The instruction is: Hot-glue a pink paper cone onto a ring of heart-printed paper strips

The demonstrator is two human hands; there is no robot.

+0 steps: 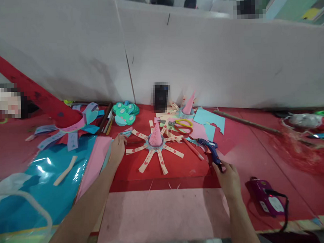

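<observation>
My right hand [229, 176] is closed on the handle end of a blue hot glue gun [211, 146], whose body lies low over the red table. My left hand [118, 147] has its fingers pinched at a small light blue paper piece [127, 132]. Between the hands sits a paper craft with a pink cone [155, 136] in a blue ring. Cream paper strips [146, 161] with red hearts spread out from it like rays. Beside the glue gun lies a reddish stick-like pen [194, 149].
Scissors [183, 126], a second pink cone [189, 105] and blue paper [208, 120] lie behind. Green paper cutouts [126, 112] and a tall red cone [38, 94] stand left. A purple power bank-like box [268, 199] and red netting [298, 148] are right. A grey partition [202, 60] rises behind.
</observation>
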